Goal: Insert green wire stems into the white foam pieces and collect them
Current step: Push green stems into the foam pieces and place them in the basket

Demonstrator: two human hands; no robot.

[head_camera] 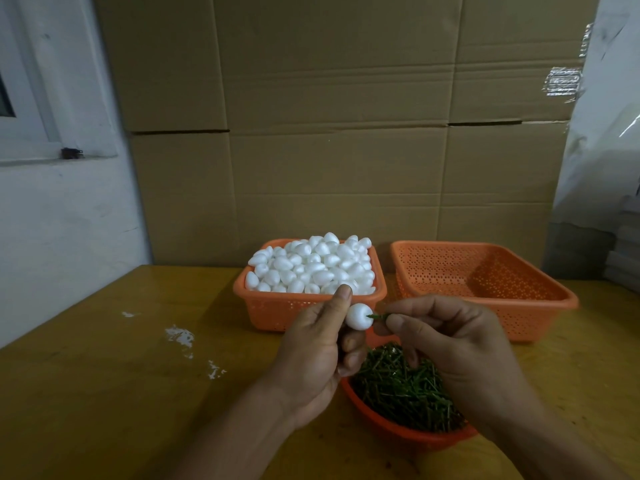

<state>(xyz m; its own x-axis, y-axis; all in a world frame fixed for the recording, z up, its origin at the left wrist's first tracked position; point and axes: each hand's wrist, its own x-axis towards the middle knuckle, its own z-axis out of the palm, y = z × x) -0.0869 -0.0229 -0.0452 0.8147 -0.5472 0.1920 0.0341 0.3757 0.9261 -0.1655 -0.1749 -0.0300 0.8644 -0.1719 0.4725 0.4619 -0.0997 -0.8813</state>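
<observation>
Barely begun: left hand (311, 344) holding one foam piece (358, 316), right hand (446, 337) pinching a green stem (377, 317) at its hole, collecting basket (485, 271) empty, full basket (277, 306) waiting.

Foam basket (277, 315) left of empty basket (540, 317) — stem basket (391, 429) in front.

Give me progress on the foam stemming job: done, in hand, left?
Done: nothing collected; the right basket shows no pieces. In hand: left hand holds one foam piece, right hand pinches a green stem at it. Left: a heaped basket of foam and the stem pile.
</observation>
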